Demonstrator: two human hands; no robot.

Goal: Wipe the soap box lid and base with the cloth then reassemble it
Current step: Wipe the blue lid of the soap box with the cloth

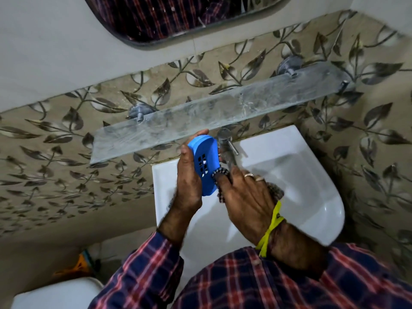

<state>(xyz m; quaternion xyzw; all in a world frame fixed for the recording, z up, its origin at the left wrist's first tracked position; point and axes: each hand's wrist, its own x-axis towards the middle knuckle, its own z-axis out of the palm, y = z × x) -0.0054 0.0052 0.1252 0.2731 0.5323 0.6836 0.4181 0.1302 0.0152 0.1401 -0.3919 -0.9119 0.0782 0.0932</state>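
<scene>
The blue plastic soap box part with square holes (206, 165) is held up on its edge over the back of the white sink (312, 175), just in front of the silver tap (226, 141). The left hand (189, 177) grips it, thumb on one side and fingers curled round the top. The right hand (245, 197) has a dark checked cloth (219, 175) wrapped round its fingers and presses it on the box. That hand wears rings and a yellow wrist string (270, 228). Above the sink hangs a cloudy glass shelf (223, 112) on a wall of leaf-pattern tiles (66, 163). A mirror (178, 16) sits higher up. The sleeves are red and blue check.
</scene>
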